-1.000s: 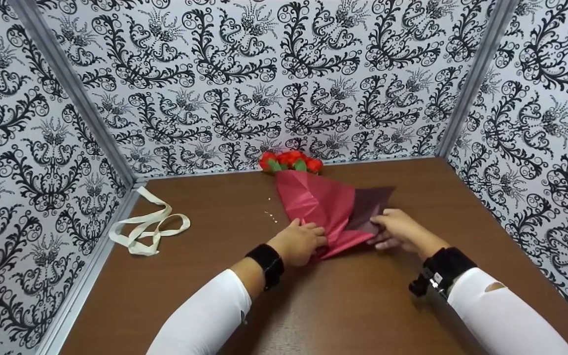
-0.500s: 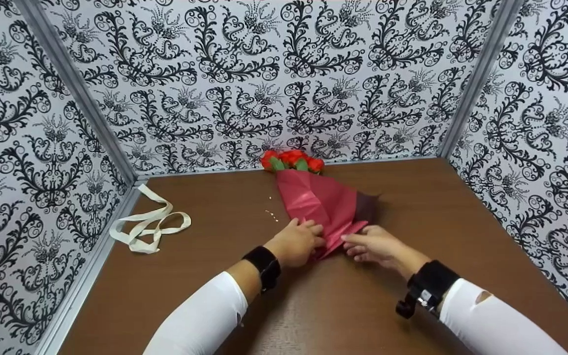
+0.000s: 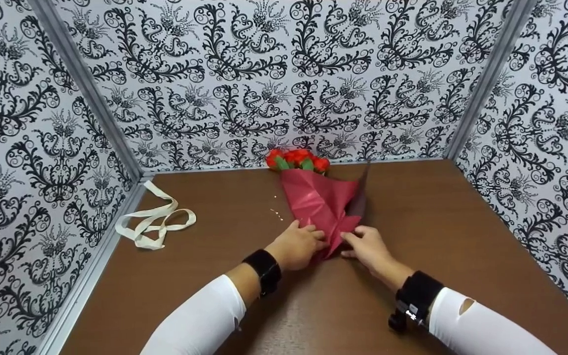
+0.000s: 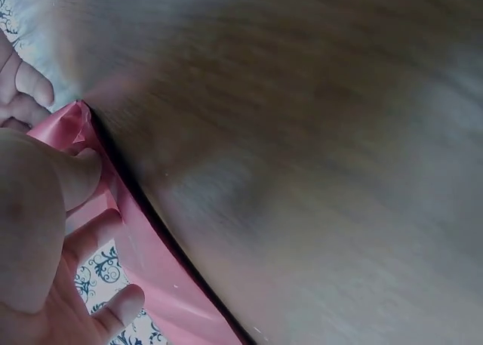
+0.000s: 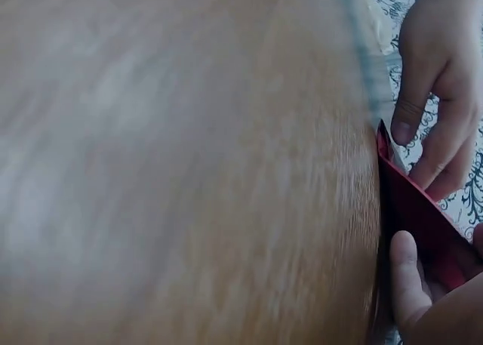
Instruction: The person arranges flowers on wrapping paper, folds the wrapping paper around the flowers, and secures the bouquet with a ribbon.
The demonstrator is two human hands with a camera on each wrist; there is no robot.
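Observation:
A bouquet lies on the brown table, its red artificial roses showing at the far end of red wrapping paper. The paper narrows toward me and its dark inner side stands up at the right. My left hand rests on the narrow end, fingers spread over the paper, as the left wrist view also shows. My right hand pinches the paper's right edge, close to the left hand. In the right wrist view, the folded paper lies between the right thumb and fingers. The flower stems are hidden.
A loose cream ribbon lies in loops at the table's left side. Tiny pale bits are scattered left of the bouquet. Black-and-white patterned walls with grey metal posts enclose the table at the back and both sides.
The right hand has moved left, bringing the paper's right side in over the bouquet toward the left hand. The dark flap has folded upward. The left hand stays on the narrow end.

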